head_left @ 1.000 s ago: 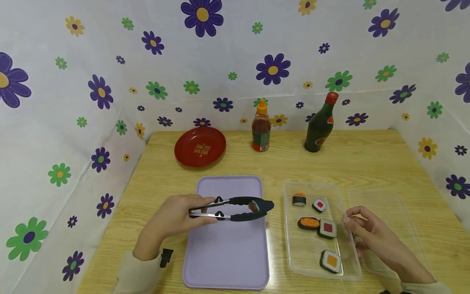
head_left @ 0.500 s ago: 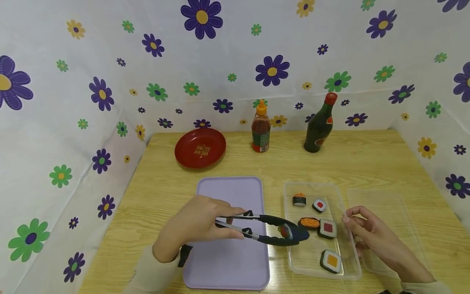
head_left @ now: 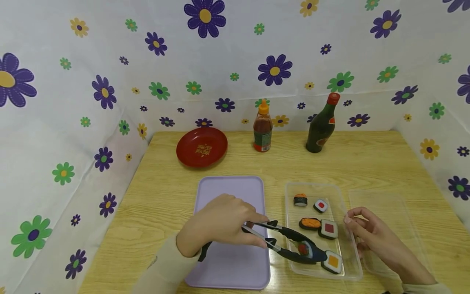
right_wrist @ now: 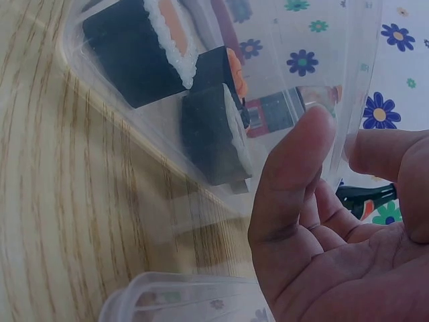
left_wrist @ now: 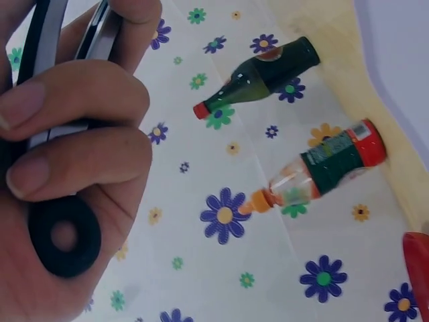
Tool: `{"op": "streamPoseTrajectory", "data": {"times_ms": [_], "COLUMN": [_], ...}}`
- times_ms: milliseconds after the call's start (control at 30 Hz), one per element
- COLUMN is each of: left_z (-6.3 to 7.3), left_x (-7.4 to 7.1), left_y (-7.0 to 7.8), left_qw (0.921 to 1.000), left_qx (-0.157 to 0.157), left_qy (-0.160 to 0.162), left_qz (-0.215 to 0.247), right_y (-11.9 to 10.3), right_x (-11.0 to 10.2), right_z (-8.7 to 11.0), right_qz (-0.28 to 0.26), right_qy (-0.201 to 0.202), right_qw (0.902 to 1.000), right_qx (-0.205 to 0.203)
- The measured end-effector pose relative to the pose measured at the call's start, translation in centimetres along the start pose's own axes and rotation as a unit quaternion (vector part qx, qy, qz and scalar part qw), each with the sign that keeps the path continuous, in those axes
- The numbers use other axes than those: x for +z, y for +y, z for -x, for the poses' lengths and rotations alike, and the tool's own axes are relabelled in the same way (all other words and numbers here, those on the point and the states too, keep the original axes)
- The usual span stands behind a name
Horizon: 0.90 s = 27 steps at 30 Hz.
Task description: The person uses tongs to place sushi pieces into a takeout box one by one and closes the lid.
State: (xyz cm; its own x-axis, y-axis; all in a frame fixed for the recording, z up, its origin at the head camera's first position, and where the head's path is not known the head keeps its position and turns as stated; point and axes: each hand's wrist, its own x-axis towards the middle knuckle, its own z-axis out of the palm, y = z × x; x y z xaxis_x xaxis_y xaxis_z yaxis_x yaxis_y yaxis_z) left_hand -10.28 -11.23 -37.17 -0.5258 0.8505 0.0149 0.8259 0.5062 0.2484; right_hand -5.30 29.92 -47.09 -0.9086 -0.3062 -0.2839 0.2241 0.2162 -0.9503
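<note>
My left hand (head_left: 227,220) grips silver-and-black tongs (head_left: 293,256), fingers curled round the handle. Between the tongs' tips is a dark-wrapped sushi roll (head_left: 304,248) with a red and green filling. The tips overlap the near part of a clear plastic container (head_left: 310,187), beside a sushi roll with an orange centre (head_left: 332,260). Farther back in it lie several other sushi pieces, among them an orange-topped one (head_left: 310,223) and a red-centred roll (head_left: 328,228). My right hand (head_left: 380,237) pinches the container's right rim between thumb and finger.
A lilac tray (head_left: 235,185) lies under my left hand. Right of the container is a clear lid (head_left: 389,204), partly behind my right hand. Along the back stand a red plate (head_left: 202,147), a sauce bottle (head_left: 262,130) and a green bottle (head_left: 321,128).
My left hand has carried the tongs and the sushi roll right and nearer, from over the tray to over the container. My right hand stays at the rim.
</note>
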Motion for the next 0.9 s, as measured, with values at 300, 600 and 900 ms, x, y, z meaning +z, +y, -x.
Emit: {"op": "streamPoseTrajectory", "data": {"times_ms": [300,600,900], "left_z": [-2.3,-4.4,-5.6], "left_x": [-0.7,-0.7,-0.7], "left_y": [1.2,2.3,3.5], "left_qw": [0.997,0.9914,0.9844], "left_qx": [0.015,-0.006,-0.033], "left_qy": [-0.038,-0.102,-0.131], "left_qz": [-0.066,-0.082,-0.112], "right_y": [0.1,0.3,0.2], "right_x": [-0.1,0.0,0.0], "right_z": [-0.1,0.0,-0.1], "right_qz": [0.001,0.004,0.009], "right_qy": [0.009,0.009,0.015], "right_qw": [1.0,1.0,0.9998], "right_qx": [0.001,0.001,0.005]}}
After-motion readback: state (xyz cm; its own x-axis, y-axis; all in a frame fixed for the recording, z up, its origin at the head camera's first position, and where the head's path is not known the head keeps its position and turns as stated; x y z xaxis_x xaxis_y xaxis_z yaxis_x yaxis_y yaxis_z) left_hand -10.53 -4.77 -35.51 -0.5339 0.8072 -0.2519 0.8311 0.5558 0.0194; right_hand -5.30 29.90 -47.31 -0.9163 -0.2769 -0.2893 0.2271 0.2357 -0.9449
